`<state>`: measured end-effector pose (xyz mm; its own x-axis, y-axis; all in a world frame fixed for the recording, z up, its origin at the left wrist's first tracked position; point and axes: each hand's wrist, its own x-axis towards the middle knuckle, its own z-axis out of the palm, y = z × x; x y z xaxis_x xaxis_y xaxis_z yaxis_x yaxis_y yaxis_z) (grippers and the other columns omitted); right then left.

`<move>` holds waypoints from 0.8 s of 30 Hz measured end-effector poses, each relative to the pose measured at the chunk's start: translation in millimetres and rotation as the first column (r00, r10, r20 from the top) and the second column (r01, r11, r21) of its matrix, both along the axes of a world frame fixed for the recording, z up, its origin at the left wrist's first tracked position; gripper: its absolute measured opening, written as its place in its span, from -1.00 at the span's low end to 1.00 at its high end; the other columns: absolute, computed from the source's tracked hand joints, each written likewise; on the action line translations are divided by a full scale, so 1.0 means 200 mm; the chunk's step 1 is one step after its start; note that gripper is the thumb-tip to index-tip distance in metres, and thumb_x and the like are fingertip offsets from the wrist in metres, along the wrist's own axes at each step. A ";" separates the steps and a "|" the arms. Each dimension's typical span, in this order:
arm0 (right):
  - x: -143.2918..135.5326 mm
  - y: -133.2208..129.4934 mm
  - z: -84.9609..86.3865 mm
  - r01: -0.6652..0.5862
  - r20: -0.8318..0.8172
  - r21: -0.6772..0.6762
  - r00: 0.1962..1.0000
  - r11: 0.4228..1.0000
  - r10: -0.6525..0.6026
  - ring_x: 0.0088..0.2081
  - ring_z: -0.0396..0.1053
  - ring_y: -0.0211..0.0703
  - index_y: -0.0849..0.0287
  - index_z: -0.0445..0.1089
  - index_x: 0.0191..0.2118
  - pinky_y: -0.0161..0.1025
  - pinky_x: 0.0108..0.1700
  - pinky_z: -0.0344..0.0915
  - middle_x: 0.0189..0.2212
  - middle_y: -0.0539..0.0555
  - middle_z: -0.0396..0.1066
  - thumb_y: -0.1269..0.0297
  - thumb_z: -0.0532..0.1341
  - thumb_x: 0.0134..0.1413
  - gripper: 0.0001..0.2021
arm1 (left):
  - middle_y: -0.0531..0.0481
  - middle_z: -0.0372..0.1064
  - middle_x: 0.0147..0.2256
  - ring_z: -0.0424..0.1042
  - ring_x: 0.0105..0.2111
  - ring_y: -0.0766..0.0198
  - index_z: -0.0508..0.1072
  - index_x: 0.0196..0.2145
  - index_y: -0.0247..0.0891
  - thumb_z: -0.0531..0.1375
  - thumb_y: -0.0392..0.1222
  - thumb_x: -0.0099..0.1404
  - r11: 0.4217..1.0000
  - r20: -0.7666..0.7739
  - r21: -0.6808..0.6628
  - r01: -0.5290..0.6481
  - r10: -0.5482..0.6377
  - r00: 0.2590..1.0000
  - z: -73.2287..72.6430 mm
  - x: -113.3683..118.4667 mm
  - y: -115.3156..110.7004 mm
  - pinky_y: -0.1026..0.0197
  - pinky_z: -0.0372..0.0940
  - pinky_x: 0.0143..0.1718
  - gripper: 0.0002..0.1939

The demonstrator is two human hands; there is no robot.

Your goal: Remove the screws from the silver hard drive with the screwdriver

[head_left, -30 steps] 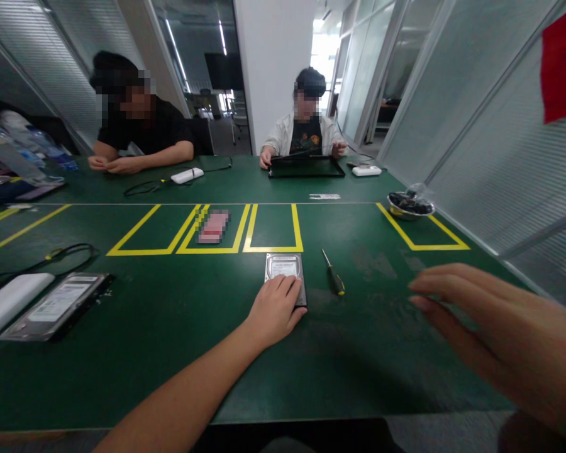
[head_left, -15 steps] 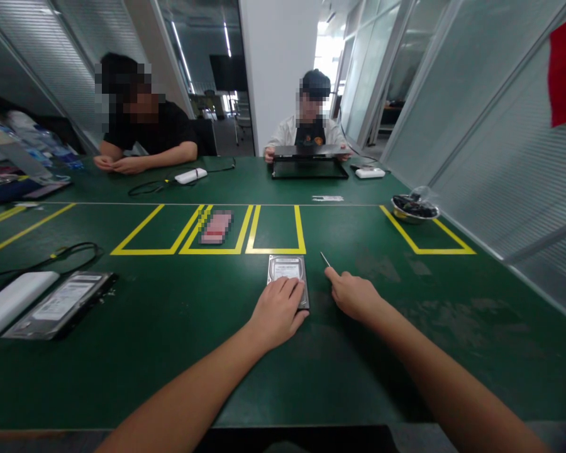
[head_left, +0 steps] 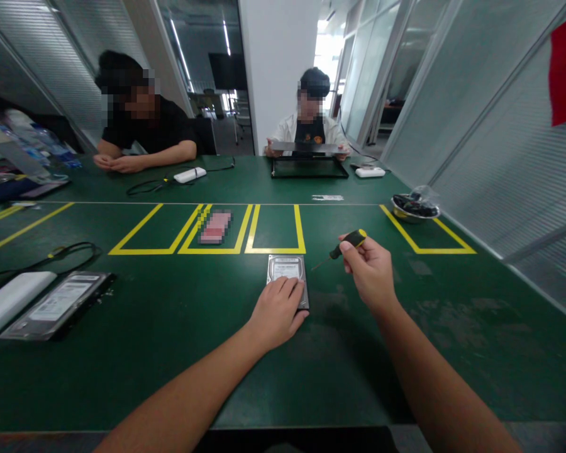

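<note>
A silver hard drive (head_left: pixel 285 264) with a white label lies on the green table, just below a yellow-taped square. Over its lower half rests my left hand (head_left: pixel 278 314), fingers bent across the top and thumb at the near right corner, gripping it against the table. To the right, my right hand (head_left: pixel 370 267) is raised above the tabletop and closed around a black and yellow screwdriver (head_left: pixel 344 244). The screwdriver slants, its thin tip down and left, close to the drive's right edge but apart from it.
A second hard drive (head_left: pixel 59 305) and a white power strip (head_left: pixel 16 302) lie at left. A pink, blurred object (head_left: pixel 216 227) sits within yellow tape. At right stands a metal bowl (head_left: pixel 415 211) of dark items. Across the table, one person (head_left: pixel 311 129) holds a flat panel; another leans on it.
My right hand has lifted and turned, so the screwdriver's handle now shows and its tip points down-left toward the drive. My left hand stays on the hard drive.
</note>
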<state>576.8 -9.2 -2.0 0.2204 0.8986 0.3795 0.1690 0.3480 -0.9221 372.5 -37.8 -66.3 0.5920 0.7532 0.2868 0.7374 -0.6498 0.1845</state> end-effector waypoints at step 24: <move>-0.05 0.12 -0.27 0.036 0.332 0.321 0.931 0.946 -0.149 -0.24 0.48 -0.16 0.03 0.18 0.14 -0.15 -0.17 0.45 -0.13 0.08 0.46 0.21 0.25 0.18 -0.56 | -0.21 0.26 0.11 0.22 0.10 -0.06 0.22 0.19 -0.25 0.17 -0.02 0.31 1.000 0.012 -0.002 0.002 -0.002 1.000 -0.01 -0.01 0.01 -0.09 0.18 0.11 -0.44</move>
